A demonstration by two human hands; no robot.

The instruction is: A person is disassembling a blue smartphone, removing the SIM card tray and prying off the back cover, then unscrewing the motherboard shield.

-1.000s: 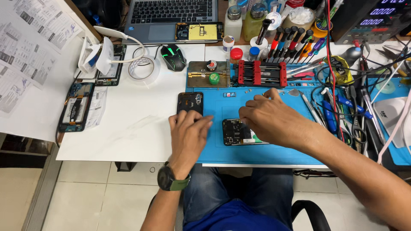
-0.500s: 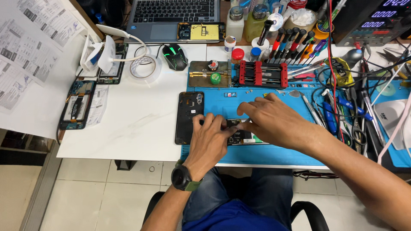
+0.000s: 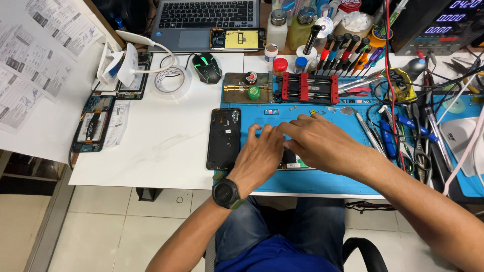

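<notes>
dark phone [image 3: 291, 160] under both hands' grip

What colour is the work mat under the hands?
Blue; the work mat shows clearly in the head view, beneath both hands.

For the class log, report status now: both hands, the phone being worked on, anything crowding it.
Left hand and right hand both pressed on opened phone, blue mat. Black back cover lies just left. Tools crowd the right.
</notes>
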